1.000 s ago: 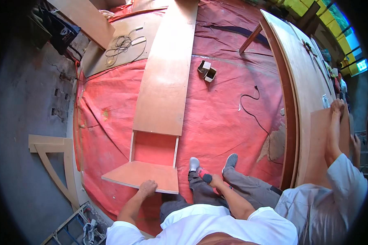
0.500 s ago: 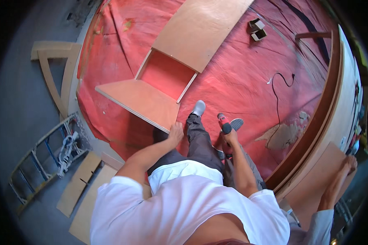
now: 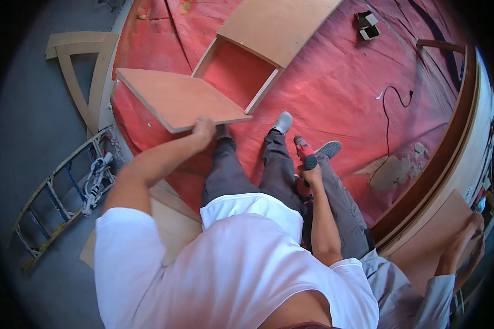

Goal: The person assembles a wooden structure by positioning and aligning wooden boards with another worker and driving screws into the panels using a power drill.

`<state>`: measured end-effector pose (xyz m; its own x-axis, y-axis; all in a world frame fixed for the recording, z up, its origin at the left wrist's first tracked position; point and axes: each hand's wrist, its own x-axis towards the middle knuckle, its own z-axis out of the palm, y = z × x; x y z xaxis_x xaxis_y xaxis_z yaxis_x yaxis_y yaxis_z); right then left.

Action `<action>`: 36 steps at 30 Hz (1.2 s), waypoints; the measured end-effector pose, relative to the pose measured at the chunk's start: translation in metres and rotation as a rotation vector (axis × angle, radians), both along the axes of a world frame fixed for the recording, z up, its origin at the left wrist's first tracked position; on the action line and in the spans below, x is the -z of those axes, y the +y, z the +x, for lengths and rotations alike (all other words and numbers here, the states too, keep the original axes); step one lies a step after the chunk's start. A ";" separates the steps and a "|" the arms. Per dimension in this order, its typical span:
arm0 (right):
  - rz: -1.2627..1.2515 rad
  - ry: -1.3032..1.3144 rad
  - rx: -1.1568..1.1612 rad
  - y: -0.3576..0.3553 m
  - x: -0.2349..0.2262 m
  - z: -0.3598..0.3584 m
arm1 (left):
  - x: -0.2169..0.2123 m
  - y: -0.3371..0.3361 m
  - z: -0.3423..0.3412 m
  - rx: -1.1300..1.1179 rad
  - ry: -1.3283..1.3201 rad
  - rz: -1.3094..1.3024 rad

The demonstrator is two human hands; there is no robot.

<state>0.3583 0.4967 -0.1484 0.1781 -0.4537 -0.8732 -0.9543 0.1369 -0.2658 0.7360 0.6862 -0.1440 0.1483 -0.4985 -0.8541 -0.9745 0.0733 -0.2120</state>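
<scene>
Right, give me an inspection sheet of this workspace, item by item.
Surface: wrinkled red plastic-looking sheet.
Job's things: flat brown wooden panel; long brown wooden boxlike piece, partly uncovered; red and black power drill.
Clutter: small dark open boxes on the sheet.
Hands: left hand grips the panel's edge; right hand holds the drill.
Cables: thin black cable, loose on the sheet.
Surroundings: blue-runged metal ladder; pale triangular wooden frame; co-worker's hand at a flat brown board.
</scene>
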 end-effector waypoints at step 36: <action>0.539 -0.709 1.264 0.053 0.053 0.306 | -0.030 0.118 0.411 0.211 0.100 -0.520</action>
